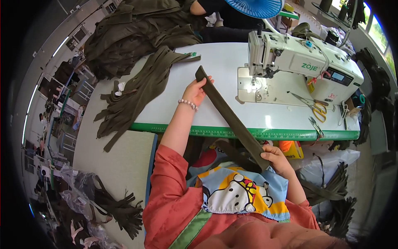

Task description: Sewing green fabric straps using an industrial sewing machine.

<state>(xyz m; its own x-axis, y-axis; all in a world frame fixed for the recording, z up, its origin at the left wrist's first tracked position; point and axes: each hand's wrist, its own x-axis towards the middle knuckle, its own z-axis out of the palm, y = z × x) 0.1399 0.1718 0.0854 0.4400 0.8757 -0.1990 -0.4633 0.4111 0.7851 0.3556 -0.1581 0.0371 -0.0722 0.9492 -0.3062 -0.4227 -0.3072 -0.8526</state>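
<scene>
A long dark olive fabric strip [229,115] stretches diagonally between my hands above the front edge of the white sewing table [174,112]. My left hand [195,92] grips its upper end, fingers and thumb closed round the edge. Lower down and to the right, my right hand [277,159] pinches the strip with the thumb on top, and its lower end hangs over my lap. To the right of my left hand stands a white sewing machine [296,60], its needle area lit. Left of that hand lies a bundle of similar olive strips [143,91].
A big heap of olive cloth [137,33] covers the far left. Scissors with yellow handles [318,111] and small thread snips [316,127] lie right of the machine's needle. A blue fan [257,6] stands behind, near another person's arm [198,8]. More strips [331,186] hang at lower right.
</scene>
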